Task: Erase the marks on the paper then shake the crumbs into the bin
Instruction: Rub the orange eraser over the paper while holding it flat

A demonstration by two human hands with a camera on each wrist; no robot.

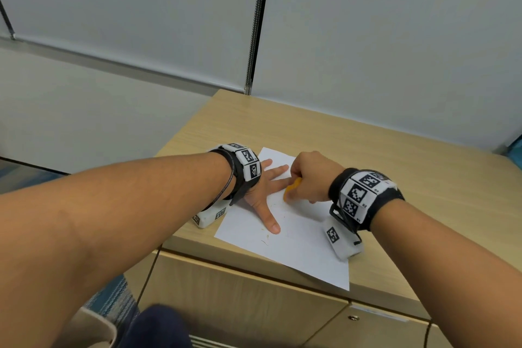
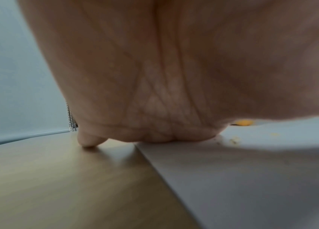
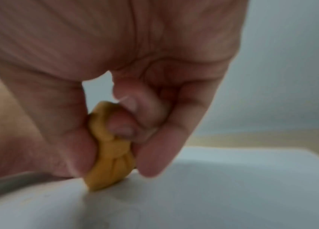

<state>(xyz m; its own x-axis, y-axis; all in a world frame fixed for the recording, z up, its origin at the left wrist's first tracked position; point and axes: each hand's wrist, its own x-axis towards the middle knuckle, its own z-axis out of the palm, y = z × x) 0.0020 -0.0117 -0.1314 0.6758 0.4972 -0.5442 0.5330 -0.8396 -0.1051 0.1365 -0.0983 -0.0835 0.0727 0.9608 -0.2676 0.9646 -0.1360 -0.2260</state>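
A white sheet of paper (image 1: 299, 246) lies on the wooden cabinet top (image 1: 367, 150). My left hand (image 1: 265, 195) lies flat on the sheet's left part with fingers spread, pressing it down. My right hand (image 1: 308, 178) pinches a yellow eraser (image 1: 292, 188) between thumb and fingers, its lower tip touching the paper just right of my left fingers. In the right wrist view the eraser (image 3: 109, 155) stands on the sheet (image 3: 213, 193). Small yellow crumbs (image 2: 235, 140) and faint marks (image 1: 265, 241) lie on the paper.
The cabinet stands in a corner against grey-white blinds (image 1: 395, 37) with a bead chain (image 1: 255, 37). Its front edge and drawer fronts (image 1: 240, 299) face me. A beige container rim (image 1: 96, 328) shows at lower left on the floor, beside my dark-clad knee.
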